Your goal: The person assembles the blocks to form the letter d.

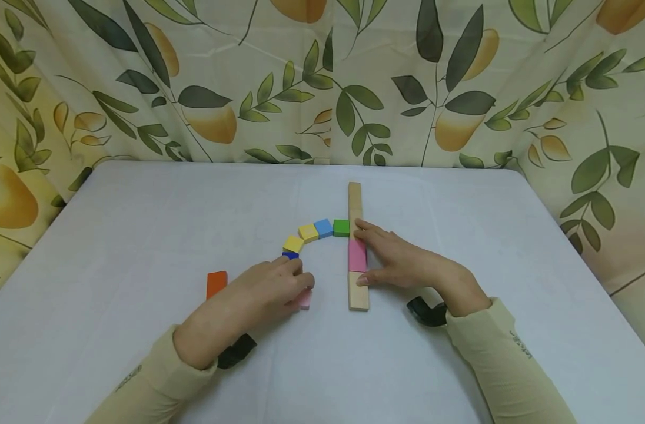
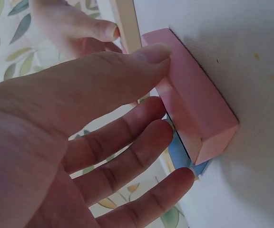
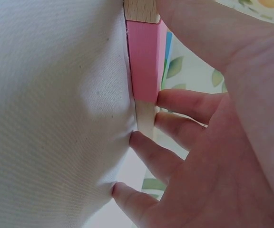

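My left hand [image 1: 266, 285] holds a pink block [image 2: 199, 99], thumb on one end and fingertips along its side; the head view shows only a corner of it. Just beyond that hand, a dark blue block [image 1: 290, 255] is partly covered. My right hand [image 1: 404, 259] rests against a straight row of blocks, its fingers spread and fairly straight. The thumb touches the near wooden block [image 1: 358, 299], and the index finger touches the far wooden piece [image 1: 355, 197]. Between these lies another pink block [image 1: 357, 256]. Some right fingertips touch the white cloth in the right wrist view.
A curve of blocks runs leftward from the row: green [image 1: 341, 228], light blue [image 1: 323, 228], yellow [image 1: 309, 232] and another yellow [image 1: 293, 244]. An orange block [image 1: 216, 284] lies left, partly behind my left wrist. A white cloth [image 1: 116, 247] covers the table; patterned curtains hang behind.
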Tool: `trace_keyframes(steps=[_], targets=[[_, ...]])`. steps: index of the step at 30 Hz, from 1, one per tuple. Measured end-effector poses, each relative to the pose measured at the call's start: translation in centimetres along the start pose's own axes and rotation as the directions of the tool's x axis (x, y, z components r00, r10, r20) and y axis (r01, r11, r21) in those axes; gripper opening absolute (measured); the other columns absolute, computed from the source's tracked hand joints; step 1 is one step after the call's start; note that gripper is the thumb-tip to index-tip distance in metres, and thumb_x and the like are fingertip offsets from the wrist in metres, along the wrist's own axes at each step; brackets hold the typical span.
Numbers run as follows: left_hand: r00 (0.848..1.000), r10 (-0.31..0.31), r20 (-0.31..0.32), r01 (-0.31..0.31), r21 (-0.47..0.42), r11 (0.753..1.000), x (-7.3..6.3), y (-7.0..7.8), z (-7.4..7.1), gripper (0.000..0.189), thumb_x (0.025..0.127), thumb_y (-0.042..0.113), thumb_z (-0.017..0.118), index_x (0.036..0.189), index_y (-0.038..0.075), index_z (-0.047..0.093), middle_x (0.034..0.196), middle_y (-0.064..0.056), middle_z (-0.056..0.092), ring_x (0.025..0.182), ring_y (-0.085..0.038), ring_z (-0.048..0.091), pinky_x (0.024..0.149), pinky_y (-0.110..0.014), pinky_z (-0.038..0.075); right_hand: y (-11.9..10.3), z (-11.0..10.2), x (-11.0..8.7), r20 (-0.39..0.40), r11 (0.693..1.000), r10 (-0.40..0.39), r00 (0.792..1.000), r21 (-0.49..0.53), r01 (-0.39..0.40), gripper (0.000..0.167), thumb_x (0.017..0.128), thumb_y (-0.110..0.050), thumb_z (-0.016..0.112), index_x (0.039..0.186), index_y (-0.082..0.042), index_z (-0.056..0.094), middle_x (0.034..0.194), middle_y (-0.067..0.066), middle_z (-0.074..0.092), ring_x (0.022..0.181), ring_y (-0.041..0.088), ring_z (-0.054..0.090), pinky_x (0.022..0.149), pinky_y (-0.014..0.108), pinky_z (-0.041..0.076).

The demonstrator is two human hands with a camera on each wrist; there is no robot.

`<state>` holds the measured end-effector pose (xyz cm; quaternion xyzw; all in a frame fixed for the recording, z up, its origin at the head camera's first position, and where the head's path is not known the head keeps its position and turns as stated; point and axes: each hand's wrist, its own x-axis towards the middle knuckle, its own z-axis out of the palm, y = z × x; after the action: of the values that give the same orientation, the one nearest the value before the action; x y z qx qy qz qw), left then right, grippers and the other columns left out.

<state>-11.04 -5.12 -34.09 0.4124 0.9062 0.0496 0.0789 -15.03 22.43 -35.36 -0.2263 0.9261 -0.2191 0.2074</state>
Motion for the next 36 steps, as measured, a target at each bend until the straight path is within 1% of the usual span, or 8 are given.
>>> trace_keyframes(steps=[4,10,15,19,24,28,31,36], targets=[[1.0,0.001,-0.025,0.0,0.019,1.0,0.0,0.0,0.2,0.027,0.085,0.024,0.079,0.107,0.013,0.068,0.094,-0.005,0.061,0.085,-0.016,0.056,0.07,-0.026,0.052,0.0,0.0,0.0,0.0,1.0,-0.002,1.0,-0.001,0.002,0.092,0.085,-0.038,0.077,0.154,-0.003,0.027,0.167,0.013,0.008,0.153,0.037,0.014,0.12,0.063,0.011],[1.0,-0.003,-0.022,0.003,0.027,1.0,0.0,0.0,0.2,0.028,0.086,0.024,0.079,0.109,0.014,0.067,0.096,-0.006,0.062,0.085,-0.017,0.056,0.07,-0.026,0.052,0.1,0.0,0.0,0.0,1.0,-0.006,1.0,-0.002,0.006,0.092,0.085,-0.038,0.077,0.154,-0.003,0.027,0.167,0.013,0.008,0.153,0.037,0.014,0.12,0.062,0.011],[1.0,0.006,-0.02,-0.006,0.025,1.0,0.0,0.1,0.2,0.021,0.087,0.024,0.077,0.106,0.018,0.068,0.095,-0.006,0.062,0.08,-0.016,0.054,0.064,-0.025,0.049,0.1,0.0,0.1,-0.004,1.0,-0.011,1.0,0.005,0.011,0.092,0.085,-0.037,0.077,0.153,-0.002,0.027,0.167,0.014,0.008,0.153,0.037,0.014,0.121,0.061,0.012],[1.0,0.005,-0.015,-0.005,0.038,0.999,0.1,0.1,0.2,0.018,0.089,0.024,0.076,0.104,0.018,0.069,0.093,-0.005,0.061,0.079,-0.016,0.052,0.064,-0.025,0.048,0.2,0.1,0.1,-0.006,1.0,-0.011,1.0,0.005,0.011,0.092,0.085,-0.037,0.078,0.153,-0.002,0.028,0.167,0.014,0.008,0.153,0.037,0.015,0.121,0.061,0.013],[1.0,-0.001,-0.022,0.002,0.015,1.0,-0.1,0.0,-0.1,0.023,0.088,0.024,0.076,0.109,0.017,0.068,0.095,-0.005,0.06,0.078,-0.016,0.053,0.065,-0.025,0.049,0.2,0.0,0.0,-0.006,1.0,-0.007,1.0,0.005,0.007,0.092,0.085,-0.038,0.077,0.154,-0.003,0.027,0.167,0.013,0.008,0.153,0.037,0.014,0.121,0.061,0.012],[0.999,-0.031,-0.02,0.03,-0.022,0.999,-0.4,-0.3,-0.8,0.028,0.089,0.023,0.075,0.115,0.016,0.067,0.103,-0.007,0.063,0.084,-0.019,0.059,0.07,-0.029,0.054,0.2,0.0,-0.1,-0.005,1.0,-0.005,1.0,0.009,0.005,0.092,0.085,-0.039,0.077,0.154,-0.003,0.027,0.167,0.013,0.008,0.153,0.037,0.014,0.121,0.061,0.01],[0.997,-0.076,-0.021,0.075,-0.037,0.996,-0.9,-0.7,-1.6,0.032,0.09,0.023,0.074,0.12,0.015,0.066,0.113,-0.009,0.063,0.095,-0.022,0.062,0.08,-0.034,0.057,0.2,0.0,-0.2,-0.006,1.0,-0.009,1.0,0.012,0.009,0.091,0.086,-0.037,0.077,0.154,-0.003,0.027,0.167,0.013,0.008,0.153,0.036,0.013,0.121,0.062,0.01],[0.989,-0.121,-0.088,0.117,-0.054,0.992,-1.9,-1.6,-2.6,0.035,0.089,0.02,0.075,0.123,0.013,0.066,0.113,-0.009,0.063,0.098,-0.021,0.062,0.083,-0.034,0.056,0.2,0.1,-0.2,-0.003,1.0,-0.012,1.0,0.018,0.012,0.09,0.086,-0.036,0.076,0.154,-0.002,0.027,0.167,0.013,0.007,0.153,0.036,0.013,0.121,0.061,0.009]])
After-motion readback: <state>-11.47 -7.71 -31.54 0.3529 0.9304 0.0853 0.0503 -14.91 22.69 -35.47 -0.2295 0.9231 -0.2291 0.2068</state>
